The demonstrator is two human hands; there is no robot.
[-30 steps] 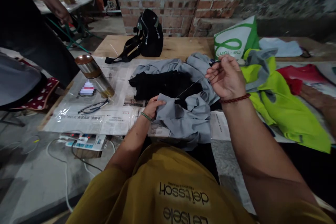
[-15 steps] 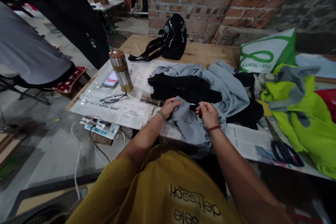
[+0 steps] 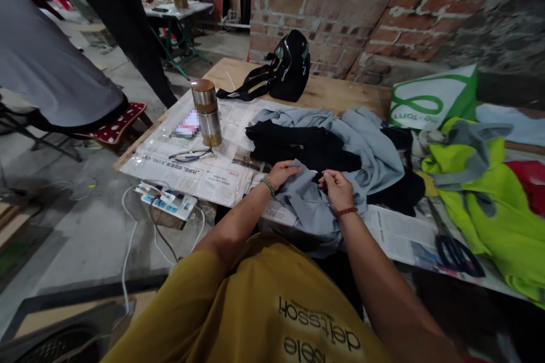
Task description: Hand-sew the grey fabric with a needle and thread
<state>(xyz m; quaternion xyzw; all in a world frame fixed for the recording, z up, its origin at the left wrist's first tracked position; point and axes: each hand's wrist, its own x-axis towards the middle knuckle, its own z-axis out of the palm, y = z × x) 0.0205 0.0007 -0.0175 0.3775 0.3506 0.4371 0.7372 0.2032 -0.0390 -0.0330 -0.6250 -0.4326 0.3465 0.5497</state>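
Note:
Grey cloth point(image 3: 303, 198) hangs over the table's near edge, its upper edge pinched between the thumb and fingers of my left hand point(image 3: 280, 174). Just to the right, my right hand point(image 3: 338, 188) is closed in a pinch beside the same cloth. Whatever lies between its fingertips is too small to make out. Behind both hands lies a folded black garment point(image 3: 298, 144), and a heap of grey fabric point(image 3: 370, 150) spreads around it.
Newspaper point(image 3: 219, 181) covers the table, with a steel flask point(image 3: 208, 119), glasses point(image 3: 191, 154) and a phone point(image 3: 187, 125) at left. A black bag point(image 3: 292, 68) stands behind. Scissors point(image 3: 457, 252) and a yellow-green garment point(image 3: 477, 181) lie right. A power strip point(image 3: 170, 203) is below left.
The view has shifted slightly, so the table things appear a little lower and mostly farther right. Both hands stay at the grey cloth, the left still pinching it and the right still closed.

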